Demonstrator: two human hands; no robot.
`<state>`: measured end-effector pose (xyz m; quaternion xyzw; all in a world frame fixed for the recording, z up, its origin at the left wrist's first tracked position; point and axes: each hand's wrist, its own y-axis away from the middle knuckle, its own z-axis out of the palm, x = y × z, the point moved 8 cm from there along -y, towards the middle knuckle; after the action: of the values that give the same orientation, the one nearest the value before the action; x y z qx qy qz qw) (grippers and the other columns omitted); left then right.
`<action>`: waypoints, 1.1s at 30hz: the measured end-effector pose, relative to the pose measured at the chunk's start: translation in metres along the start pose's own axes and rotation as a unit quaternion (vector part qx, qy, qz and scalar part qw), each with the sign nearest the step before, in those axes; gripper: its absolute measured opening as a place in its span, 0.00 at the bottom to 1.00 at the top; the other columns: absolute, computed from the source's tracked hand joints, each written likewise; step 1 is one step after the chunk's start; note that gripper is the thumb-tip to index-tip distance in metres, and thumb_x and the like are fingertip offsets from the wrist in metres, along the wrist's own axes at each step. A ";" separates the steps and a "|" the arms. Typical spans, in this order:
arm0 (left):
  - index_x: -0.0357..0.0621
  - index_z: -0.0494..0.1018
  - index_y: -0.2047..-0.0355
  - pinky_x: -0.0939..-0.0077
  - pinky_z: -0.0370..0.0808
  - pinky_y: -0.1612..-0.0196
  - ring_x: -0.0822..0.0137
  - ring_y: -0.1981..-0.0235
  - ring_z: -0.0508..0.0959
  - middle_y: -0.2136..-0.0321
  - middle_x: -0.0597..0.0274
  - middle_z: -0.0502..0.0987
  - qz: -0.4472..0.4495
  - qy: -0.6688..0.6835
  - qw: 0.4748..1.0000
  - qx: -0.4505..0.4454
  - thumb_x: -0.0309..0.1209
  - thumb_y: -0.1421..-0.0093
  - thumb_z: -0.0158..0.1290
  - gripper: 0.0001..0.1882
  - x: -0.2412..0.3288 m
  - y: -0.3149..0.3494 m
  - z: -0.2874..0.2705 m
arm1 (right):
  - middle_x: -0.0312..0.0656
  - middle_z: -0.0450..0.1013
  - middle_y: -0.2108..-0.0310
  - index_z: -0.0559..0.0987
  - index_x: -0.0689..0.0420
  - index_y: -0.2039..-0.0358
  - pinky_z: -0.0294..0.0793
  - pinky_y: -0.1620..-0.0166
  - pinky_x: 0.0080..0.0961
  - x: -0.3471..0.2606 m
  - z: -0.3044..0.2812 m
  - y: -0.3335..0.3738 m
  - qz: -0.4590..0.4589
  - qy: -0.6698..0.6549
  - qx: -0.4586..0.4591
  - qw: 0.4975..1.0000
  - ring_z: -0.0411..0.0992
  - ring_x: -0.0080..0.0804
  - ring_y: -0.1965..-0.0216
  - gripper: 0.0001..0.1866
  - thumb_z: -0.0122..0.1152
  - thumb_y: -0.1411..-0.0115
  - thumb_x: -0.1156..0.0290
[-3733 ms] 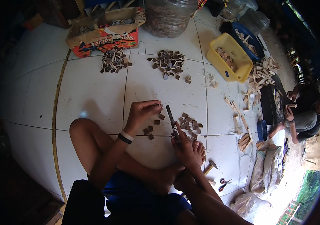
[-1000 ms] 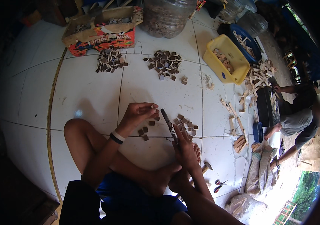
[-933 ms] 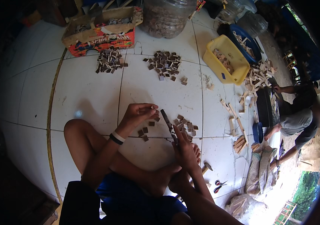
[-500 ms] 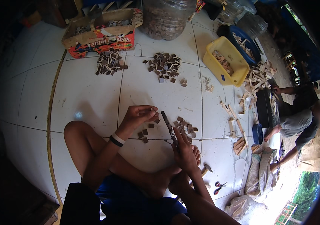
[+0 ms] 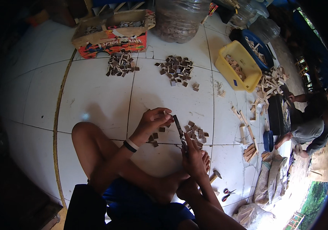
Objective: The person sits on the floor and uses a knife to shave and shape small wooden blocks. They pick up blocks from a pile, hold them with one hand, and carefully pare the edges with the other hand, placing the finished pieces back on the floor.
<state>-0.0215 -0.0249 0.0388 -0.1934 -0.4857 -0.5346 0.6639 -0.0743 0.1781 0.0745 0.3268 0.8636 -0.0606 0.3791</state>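
My left hand [image 5: 153, 122] is raised over the floor, thumb and fingers pinched on a small pale wooden piece [image 5: 165, 114]. Most of that piece is hidden by the fingers. In my right hand [image 5: 194, 158] is a narrow, dark, flat tool [image 5: 179, 125], its lower part within the fist. The tool's tip points up and leftward, close to my left fingertips but apart from them. Small dark-faced square tiles [image 5: 197, 132] lie loosely piled beyond my right hand. A few more tiles [image 5: 155, 136] rest on the floor beneath my left hand.
Two heaps of tiles [image 5: 121, 64] [image 5: 176, 69] lie farther off, near a partitioned box [image 5: 114, 43]. At right stand a yellow tub [image 5: 244, 82] and a blue basin [image 5: 265, 63]. A hammer [image 5: 217, 174] and scissors [image 5: 227, 195] lie by my foot. Another person [image 5: 306, 122] sits far right.
The whole view has shifted slightly, so things appear farther right. My two hands keep nearly the same pose and grip. The other person's outstretched lower arm has drawn back.
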 end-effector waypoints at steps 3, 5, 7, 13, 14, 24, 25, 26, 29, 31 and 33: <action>0.37 0.70 0.41 0.69 0.78 0.41 0.64 0.47 0.81 0.52 0.56 0.80 0.012 0.015 1.000 -0.002 0.29 0.31 0.58 0.21 -0.005 0.002 0.010 | 0.61 0.74 0.50 0.63 0.59 0.30 0.77 0.52 0.43 -0.002 0.002 0.000 -0.002 0.003 0.000 1.000 0.77 0.57 0.53 0.35 0.59 0.37 0.81; 0.36 0.70 0.42 0.70 0.79 0.41 0.64 0.48 0.82 0.54 0.56 0.82 0.010 0.078 0.997 0.004 0.29 0.32 0.59 0.20 -0.009 0.003 0.014 | 0.60 0.74 0.51 0.64 0.58 0.30 0.77 0.52 0.43 -0.002 0.003 0.001 0.009 0.023 -0.014 1.000 0.78 0.56 0.54 0.35 0.59 0.37 0.81; 0.36 0.70 0.42 0.68 0.79 0.40 0.63 0.48 0.82 0.54 0.55 0.82 0.000 0.124 0.992 0.002 0.28 0.32 0.59 0.20 -0.011 0.004 0.015 | 0.60 0.74 0.51 0.64 0.57 0.30 0.77 0.53 0.43 -0.003 0.004 0.003 0.016 0.024 -0.024 0.999 0.78 0.56 0.54 0.35 0.59 0.37 0.81; 0.37 0.69 0.41 0.65 0.79 0.39 0.58 0.45 0.81 0.53 0.54 0.80 -0.014 0.171 0.985 0.005 0.28 0.32 0.58 0.20 -0.018 0.003 0.012 | 0.60 0.73 0.50 0.63 0.57 0.30 0.77 0.53 0.44 -0.011 0.002 0.002 0.004 0.007 -0.017 1.000 0.78 0.57 0.54 0.35 0.59 0.37 0.80; 0.37 0.69 0.42 0.66 0.79 0.39 0.59 0.46 0.81 0.53 0.54 0.81 -0.010 0.178 0.984 0.007 0.27 0.32 0.59 0.20 -0.018 0.003 0.011 | 0.60 0.73 0.49 0.63 0.57 0.30 0.76 0.52 0.44 -0.011 0.003 0.001 0.005 0.008 -0.018 1.000 0.78 0.57 0.54 0.35 0.58 0.37 0.80; 0.39 0.69 0.42 0.68 0.80 0.43 0.67 0.54 0.82 0.58 0.61 0.80 0.005 0.226 0.961 0.157 0.25 0.35 0.61 0.22 -0.038 0.010 0.005 | 0.60 0.71 0.50 0.61 0.56 0.29 0.75 0.52 0.47 -0.010 0.006 0.002 -0.003 0.015 -0.010 1.000 0.76 0.59 0.53 0.37 0.57 0.39 0.83; 0.40 0.70 0.44 0.68 0.80 0.43 0.67 0.54 0.82 0.58 0.62 0.80 -0.001 0.232 0.958 0.167 0.25 0.35 0.61 0.21 -0.041 0.010 0.004 | 0.60 0.71 0.50 0.60 0.56 0.29 0.75 0.52 0.47 -0.009 0.006 0.002 -0.001 0.022 -0.011 1.000 0.75 0.60 0.52 0.38 0.57 0.39 0.84; 0.41 0.70 0.45 0.68 0.80 0.43 0.67 0.54 0.82 0.58 0.62 0.80 -0.008 0.238 0.955 0.178 0.25 0.35 0.61 0.20 -0.044 0.011 0.002 | 0.60 0.71 0.50 0.60 0.56 0.29 0.75 0.52 0.47 -0.009 0.007 0.002 0.001 0.025 -0.013 1.000 0.75 0.60 0.52 0.38 0.56 0.40 0.84; 0.42 0.72 0.48 0.68 0.79 0.43 0.66 0.54 0.82 0.58 0.62 0.80 -0.012 0.268 0.950 0.163 0.25 0.35 0.62 0.17 -0.048 0.009 -0.001 | 0.60 0.70 0.50 0.61 0.56 0.29 0.75 0.52 0.47 -0.012 0.008 0.002 -0.004 0.027 -0.011 1.000 0.75 0.61 0.52 0.38 0.56 0.41 0.85; 0.41 0.71 0.48 0.68 0.79 0.42 0.65 0.53 0.82 0.58 0.62 0.80 -0.010 0.268 0.951 0.151 0.25 0.35 0.62 0.17 -0.048 0.009 -0.003 | 0.60 0.70 0.50 0.61 0.56 0.29 0.75 0.52 0.47 -0.015 0.008 0.001 -0.010 0.027 -0.010 1.000 0.75 0.61 0.52 0.38 0.55 0.41 0.85; 0.40 0.71 0.47 0.68 0.78 0.41 0.65 0.52 0.82 0.58 0.62 0.80 -0.004 0.274 0.950 0.148 0.25 0.35 0.62 0.17 -0.049 0.009 -0.005 | 0.61 0.70 0.50 0.61 0.56 0.29 0.75 0.52 0.47 -0.017 0.009 -0.001 -0.017 0.029 -0.009 0.999 0.74 0.62 0.52 0.39 0.55 0.41 0.85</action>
<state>-0.0097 0.0001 -0.0026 0.0629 -0.3591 -0.4919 0.7906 -0.0608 0.1655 0.0801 0.3105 0.8801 -0.0496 0.3558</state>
